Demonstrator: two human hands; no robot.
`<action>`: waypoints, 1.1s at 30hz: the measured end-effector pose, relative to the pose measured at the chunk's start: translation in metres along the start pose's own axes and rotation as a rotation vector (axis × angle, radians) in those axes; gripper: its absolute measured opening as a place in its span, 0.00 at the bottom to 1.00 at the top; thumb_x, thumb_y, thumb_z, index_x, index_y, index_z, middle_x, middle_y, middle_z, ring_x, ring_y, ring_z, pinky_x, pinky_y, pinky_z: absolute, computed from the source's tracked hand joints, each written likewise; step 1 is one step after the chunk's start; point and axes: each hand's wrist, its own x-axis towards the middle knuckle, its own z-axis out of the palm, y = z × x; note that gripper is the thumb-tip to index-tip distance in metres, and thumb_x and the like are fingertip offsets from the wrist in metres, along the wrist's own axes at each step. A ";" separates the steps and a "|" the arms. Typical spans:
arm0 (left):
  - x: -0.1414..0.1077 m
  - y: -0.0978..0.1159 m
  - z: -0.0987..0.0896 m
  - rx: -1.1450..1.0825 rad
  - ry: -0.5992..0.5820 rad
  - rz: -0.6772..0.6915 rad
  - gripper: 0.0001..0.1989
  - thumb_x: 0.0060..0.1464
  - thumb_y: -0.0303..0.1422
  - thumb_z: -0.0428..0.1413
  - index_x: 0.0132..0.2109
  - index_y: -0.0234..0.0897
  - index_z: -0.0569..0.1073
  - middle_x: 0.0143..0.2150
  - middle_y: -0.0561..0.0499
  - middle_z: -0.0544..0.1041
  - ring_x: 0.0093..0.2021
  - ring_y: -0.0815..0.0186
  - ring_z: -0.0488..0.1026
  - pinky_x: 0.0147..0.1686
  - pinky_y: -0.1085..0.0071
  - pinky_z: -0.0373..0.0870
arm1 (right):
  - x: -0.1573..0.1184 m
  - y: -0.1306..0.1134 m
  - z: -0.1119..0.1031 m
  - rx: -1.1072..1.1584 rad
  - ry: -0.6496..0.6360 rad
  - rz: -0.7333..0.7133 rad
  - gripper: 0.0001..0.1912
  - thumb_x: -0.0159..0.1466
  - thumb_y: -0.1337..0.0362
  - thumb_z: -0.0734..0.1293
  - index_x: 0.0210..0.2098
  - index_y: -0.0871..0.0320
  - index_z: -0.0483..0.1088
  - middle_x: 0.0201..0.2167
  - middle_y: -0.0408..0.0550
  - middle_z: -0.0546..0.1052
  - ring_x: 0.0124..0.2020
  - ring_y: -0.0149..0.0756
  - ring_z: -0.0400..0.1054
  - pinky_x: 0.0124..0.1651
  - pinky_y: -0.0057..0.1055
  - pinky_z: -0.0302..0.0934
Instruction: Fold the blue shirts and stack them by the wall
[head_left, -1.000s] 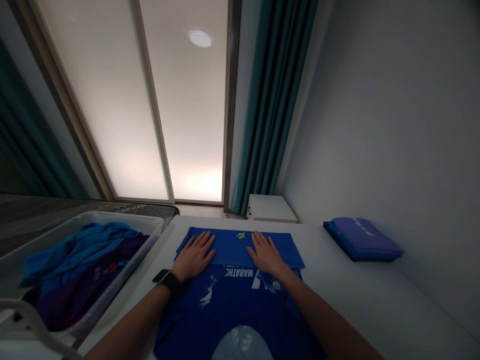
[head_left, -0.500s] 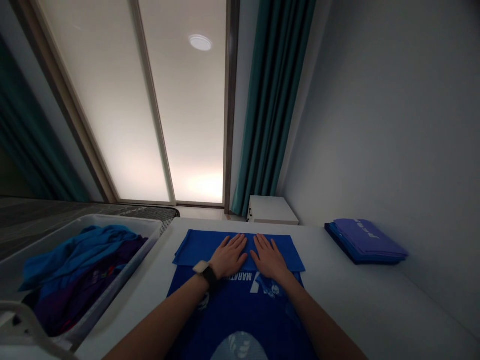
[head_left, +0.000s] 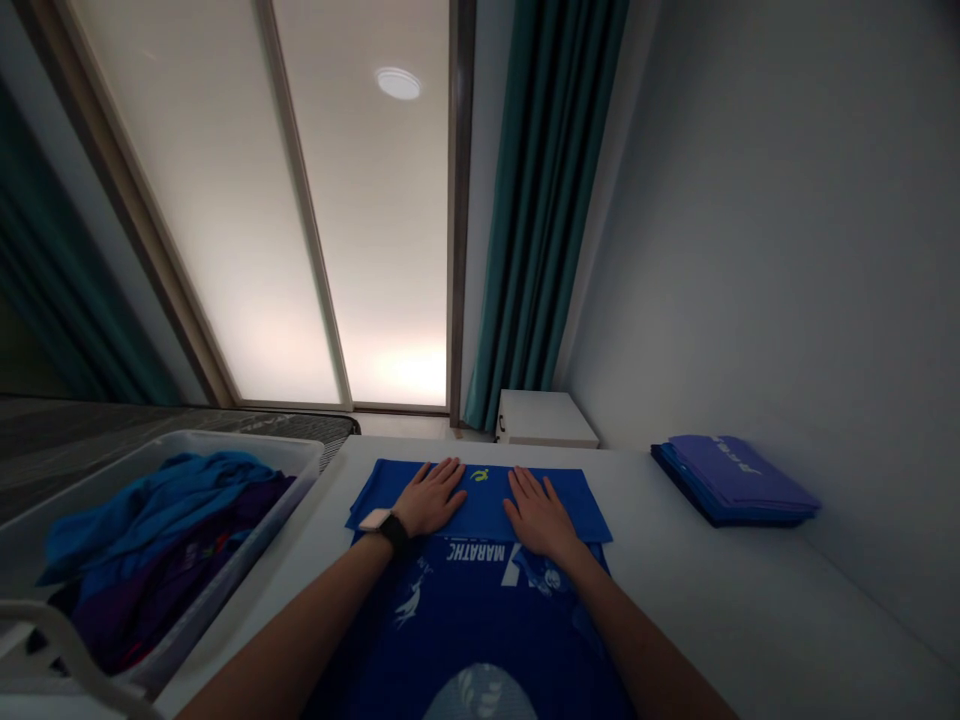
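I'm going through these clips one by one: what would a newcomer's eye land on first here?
Probably the glowing frosted panels filling the upper left and middle of the view. Next, at lower centre, the left hand and right hand lie spread on a printed blue garment. A bin of blue and purple clothes sits at left, a purple-topped folded stack at right.

The shirt is smooth, matt cloth, and the table has a smooth, matt finish. The bin is cloudy plastic; the curtain is matt cloth, the door looks frosted.
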 end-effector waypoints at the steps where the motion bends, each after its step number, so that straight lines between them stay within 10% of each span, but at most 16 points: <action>1: -0.003 -0.009 -0.002 0.004 0.002 -0.019 0.29 0.66 0.46 0.38 0.69 0.40 0.54 0.70 0.46 0.53 0.70 0.59 0.48 0.67 0.54 0.43 | 0.000 0.000 0.000 -0.001 -0.005 0.001 0.35 0.69 0.51 0.42 0.70 0.64 0.41 0.71 0.49 0.42 0.71 0.36 0.31 0.69 0.43 0.24; 14: -0.031 -0.089 -0.013 0.024 0.042 -0.250 0.25 0.66 0.38 0.39 0.66 0.41 0.60 0.69 0.46 0.57 0.69 0.60 0.51 0.65 0.51 0.45 | 0.001 0.001 0.002 -0.024 -0.001 -0.001 0.35 0.69 0.51 0.42 0.70 0.64 0.42 0.71 0.48 0.42 0.71 0.36 0.32 0.69 0.43 0.25; 33: -0.041 -0.101 -0.023 -0.185 0.480 -0.482 0.18 0.57 0.31 0.43 0.43 0.35 0.77 0.44 0.44 0.77 0.47 0.58 0.73 0.51 0.64 0.69 | 0.000 0.002 0.003 -0.018 -0.004 0.001 0.36 0.69 0.49 0.41 0.70 0.63 0.41 0.71 0.48 0.42 0.71 0.36 0.31 0.69 0.43 0.25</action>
